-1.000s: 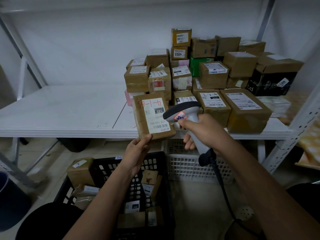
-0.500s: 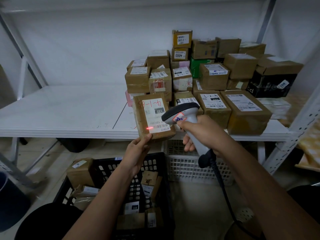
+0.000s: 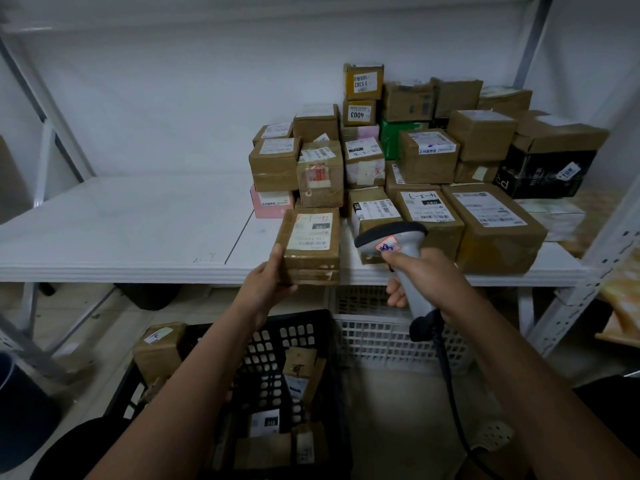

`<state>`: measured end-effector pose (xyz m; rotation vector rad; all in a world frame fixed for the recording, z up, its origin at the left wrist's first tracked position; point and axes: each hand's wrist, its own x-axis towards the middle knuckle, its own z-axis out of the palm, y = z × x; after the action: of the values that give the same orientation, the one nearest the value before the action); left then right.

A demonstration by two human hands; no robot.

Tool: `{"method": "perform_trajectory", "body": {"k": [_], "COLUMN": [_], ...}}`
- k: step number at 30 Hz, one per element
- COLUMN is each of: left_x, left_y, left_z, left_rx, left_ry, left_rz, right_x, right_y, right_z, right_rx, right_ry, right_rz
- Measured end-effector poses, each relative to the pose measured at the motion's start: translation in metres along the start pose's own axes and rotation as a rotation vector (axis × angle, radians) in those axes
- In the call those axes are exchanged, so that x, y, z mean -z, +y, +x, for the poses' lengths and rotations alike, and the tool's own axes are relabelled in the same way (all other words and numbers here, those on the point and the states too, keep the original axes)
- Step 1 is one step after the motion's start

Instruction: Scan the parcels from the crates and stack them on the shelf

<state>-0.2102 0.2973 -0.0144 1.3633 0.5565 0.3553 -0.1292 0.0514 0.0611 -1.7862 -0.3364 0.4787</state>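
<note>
White metal shelf (image 3: 121, 230); left hand (image 3: 268, 284) gripping taped brown cardboard parcel (image 3: 310, 247) at shelf's front edge, label up; black plastic crate (image 3: 277, 344) below; right hand (image 3: 424, 284) gripping grey handheld scanner (image 3: 391, 239); stacked cardboard parcels (image 3: 429, 161) behind

The white shelf (image 3: 121, 230) lies bare across its left half, open to reach from the front. Its right half is blocked by stacked parcels (image 3: 426, 157), and below, the black crate (image 3: 304, 327) and white crate (image 3: 381, 341) fill the floor.

Two bare forearms, no sleeves, dark clothing below.
</note>
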Motion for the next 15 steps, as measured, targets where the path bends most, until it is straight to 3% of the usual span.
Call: {"method": "perform_trajectory", "body": {"k": [4, 9, 15], "left_x": [-0.017, -0.016, -0.020], "left_y": [0.002, -0.008, -0.012], "left_z": [0.014, 0.018, 0.013], "left_rx": [-0.071, -0.166, -0.226], "left_ry": [-0.001, 0.048, 0.068], "left_rz": [0.070, 0.355, 0.433], "right_x": [0.004, 0.007, -0.004], "right_y": [0.006, 0.014, 0.018], "right_z": [0.003, 0.007, 0.009], "right_rx": [-0.007, -0.034, -0.039], "right_ry": [0.011, 0.022, -0.024], "right_rz": [-0.005, -0.008, -0.026]}}
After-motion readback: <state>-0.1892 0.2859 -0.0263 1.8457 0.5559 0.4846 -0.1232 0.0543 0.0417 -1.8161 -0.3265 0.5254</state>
